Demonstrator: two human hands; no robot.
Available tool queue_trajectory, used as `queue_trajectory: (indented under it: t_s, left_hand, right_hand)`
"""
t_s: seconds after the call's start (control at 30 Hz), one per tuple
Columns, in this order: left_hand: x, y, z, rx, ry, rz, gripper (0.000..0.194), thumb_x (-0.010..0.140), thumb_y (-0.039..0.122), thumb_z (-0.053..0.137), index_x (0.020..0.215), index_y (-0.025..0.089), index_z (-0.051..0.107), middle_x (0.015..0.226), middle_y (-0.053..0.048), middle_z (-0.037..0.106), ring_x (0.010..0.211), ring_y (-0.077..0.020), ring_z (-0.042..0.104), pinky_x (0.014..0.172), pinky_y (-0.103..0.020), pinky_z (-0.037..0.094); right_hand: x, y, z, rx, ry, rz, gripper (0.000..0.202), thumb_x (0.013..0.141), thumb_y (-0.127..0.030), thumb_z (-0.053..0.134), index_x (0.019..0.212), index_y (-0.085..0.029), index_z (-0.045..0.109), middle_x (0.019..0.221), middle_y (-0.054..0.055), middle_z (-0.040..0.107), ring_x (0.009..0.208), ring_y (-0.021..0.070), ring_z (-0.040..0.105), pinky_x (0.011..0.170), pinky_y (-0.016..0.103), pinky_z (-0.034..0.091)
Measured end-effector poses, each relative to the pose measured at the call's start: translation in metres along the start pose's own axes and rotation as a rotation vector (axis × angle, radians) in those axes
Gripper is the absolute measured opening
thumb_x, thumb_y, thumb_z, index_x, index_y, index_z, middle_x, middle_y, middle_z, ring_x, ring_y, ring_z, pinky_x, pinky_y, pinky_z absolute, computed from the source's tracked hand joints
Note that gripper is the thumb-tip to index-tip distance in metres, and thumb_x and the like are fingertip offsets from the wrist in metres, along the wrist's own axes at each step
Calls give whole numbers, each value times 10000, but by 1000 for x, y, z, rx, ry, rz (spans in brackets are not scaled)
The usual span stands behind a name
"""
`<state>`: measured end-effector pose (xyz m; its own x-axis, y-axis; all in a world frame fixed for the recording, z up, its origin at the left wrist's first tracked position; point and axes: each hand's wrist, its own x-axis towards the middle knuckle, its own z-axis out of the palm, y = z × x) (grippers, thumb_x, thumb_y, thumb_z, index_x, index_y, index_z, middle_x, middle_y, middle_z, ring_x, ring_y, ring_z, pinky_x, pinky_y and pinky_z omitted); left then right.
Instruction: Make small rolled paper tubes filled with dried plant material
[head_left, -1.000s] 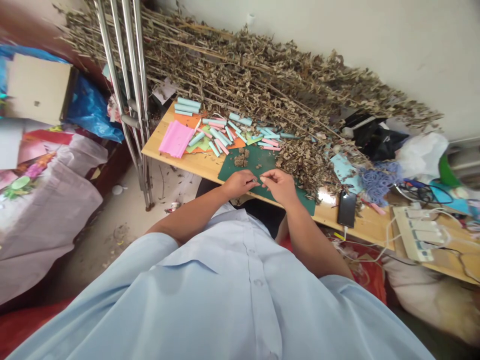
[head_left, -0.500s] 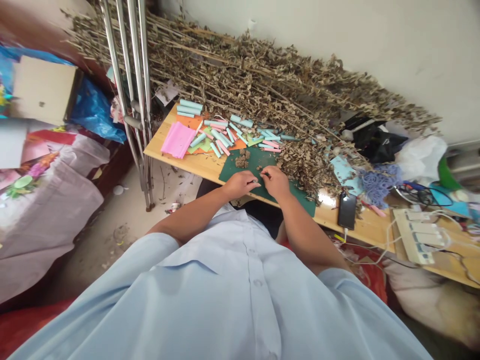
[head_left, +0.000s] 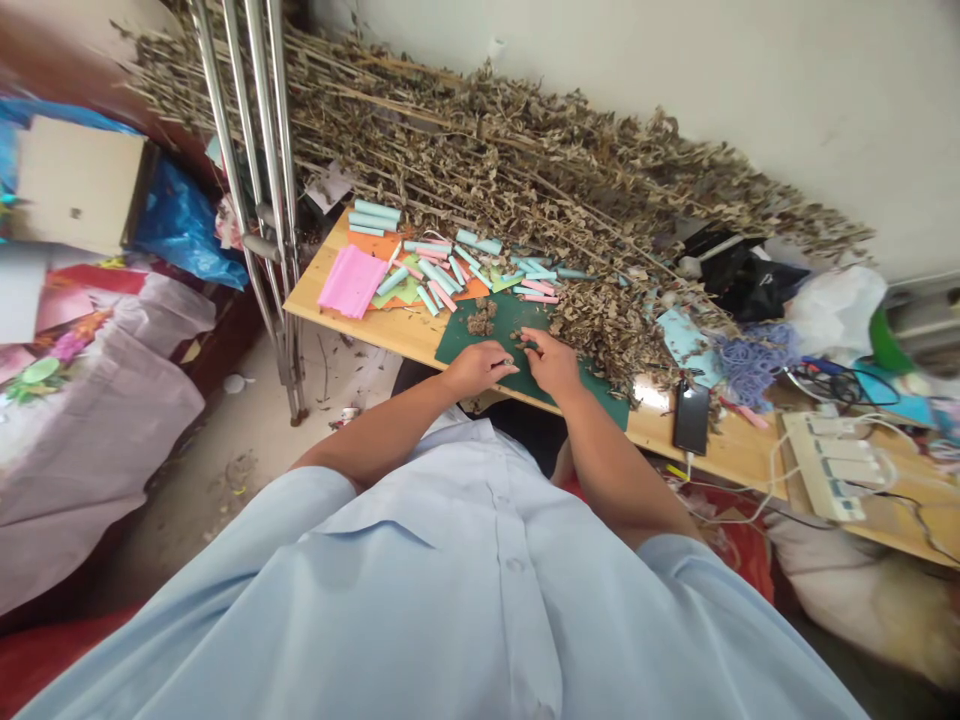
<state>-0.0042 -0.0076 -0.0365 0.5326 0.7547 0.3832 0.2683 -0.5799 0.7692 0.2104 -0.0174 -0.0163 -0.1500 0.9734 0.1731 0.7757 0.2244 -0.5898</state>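
Note:
Over the near edge of the green cutting mat [head_left: 459,335], my left hand [head_left: 477,369] is closed, its thumb and fingers pinched around something too small to make out. My right hand [head_left: 553,362] is just to its right, index finger stretched out and thumb apart, near a few small crumbs of dried leaf on the mat. A small clump of dried leaf [head_left: 481,316] lies beyond my left hand. To the right of my right hand, a heap of dried leaves [head_left: 600,325] covers part of the mat.
Blue and pink paper rolls [head_left: 435,272] and a pink paper stack [head_left: 352,281] lie at the left of the table. Long dried stalks [head_left: 480,140] run along the wall. A phone [head_left: 691,418] and a power strip [head_left: 823,465] lie right; metal crutches [head_left: 262,190] stand left.
My right hand's index finger has stretched forward and its thumb has parted from it, towards the crumbs. My left hand stays pinched in nearly the same place.

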Motion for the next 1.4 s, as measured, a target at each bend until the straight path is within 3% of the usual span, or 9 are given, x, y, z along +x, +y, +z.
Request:
queue_trajectory:
  t_s: [0.33,0.67,0.9,1.13,1.4]
  left_hand:
    - [2,6,-4,-7,-10,-11,356,965,477,615,893,163,765,871,-87,715,856,-186,668,809,-289,514]
    - [0,3,-3,-13,-11,-11,309,955,443,642,902,161,759,883,-85,714,866,-188,666,811,-289,513]
    - [1,6,-5,-21,-40,-19,315,968,442,614,877,167,738,880,-83,702,874,-190,656,819,-300,510]
    - [1,6,-7,-26,-46,6,287,991,368,555,898,160,730,856,-78,687,859,-179,639,801,-290,495]
    - [1,7,-8,-28,-51,3,281,980,340,541,867,154,719,867,-90,690,859,-187,637,805,-306,508]
  right_hand:
    - [-1,7,5,21,69,54,418,863,-247,604,1277,-234,660,1057,47,750,709,185,632,829,383,557]
    - [-8,-10,-5,170,188,165,280,849,-317,631,1101,-219,706,1001,46,750,639,157,594,712,329,520]
    - [-13,-36,-16,329,132,253,209,842,-383,674,959,-217,723,653,-26,645,549,150,569,611,300,493]
    - [-26,-67,-14,303,92,5,161,895,-376,647,927,-236,719,1015,52,747,762,172,673,720,327,564]
    - [-29,-68,-13,173,74,-76,180,945,-372,602,950,-267,748,1043,73,754,1030,242,708,928,427,603]
